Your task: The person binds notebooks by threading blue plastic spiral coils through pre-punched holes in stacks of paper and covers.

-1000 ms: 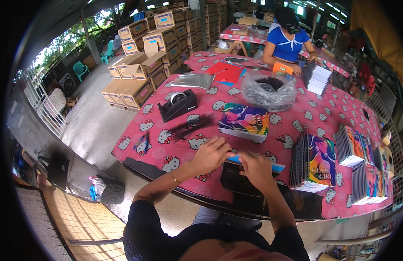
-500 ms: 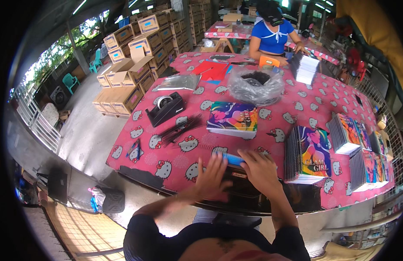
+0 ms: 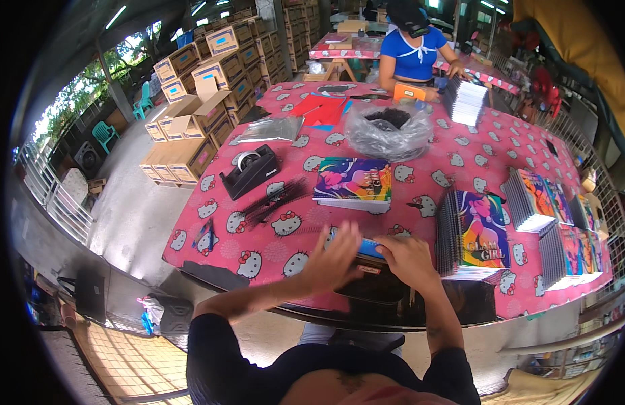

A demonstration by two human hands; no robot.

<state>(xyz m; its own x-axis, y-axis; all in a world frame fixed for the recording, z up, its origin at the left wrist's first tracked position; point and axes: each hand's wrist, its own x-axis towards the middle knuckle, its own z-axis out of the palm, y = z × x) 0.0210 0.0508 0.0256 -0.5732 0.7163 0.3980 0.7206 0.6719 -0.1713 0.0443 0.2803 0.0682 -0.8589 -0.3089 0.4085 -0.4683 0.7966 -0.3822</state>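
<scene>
A black desktop device [image 3: 366,282] with a small label sits at the near edge of the table. Along its far edge runs a bright blue strip [image 3: 371,248]. My left hand [image 3: 331,260], slightly blurred, lies over the left end of that strip with its fingers stretched forward. My right hand [image 3: 408,262] rests at the strip's right end, fingers extended and thumb near the blue. Neither hand visibly grips anything. Just beyond them lies a short stack of spiral notebooks [image 3: 353,181] with colourful covers. Dark binding coils [image 3: 275,201] lie to its left.
Taller notebook stacks [image 3: 481,233] stand at the right. A black tape dispenser [image 3: 250,172], a plastic bag [image 3: 388,135] and red sheets [image 3: 319,108] lie farther back on the pink table [image 3: 285,260]. Across it, a person in blue [image 3: 415,57] handles notebooks. Cartons [image 3: 184,158] are piled at left.
My left hand has shifted right and away from me along the blue strip. My right hand stays at the strip's right end. The whole view has moved slightly.
</scene>
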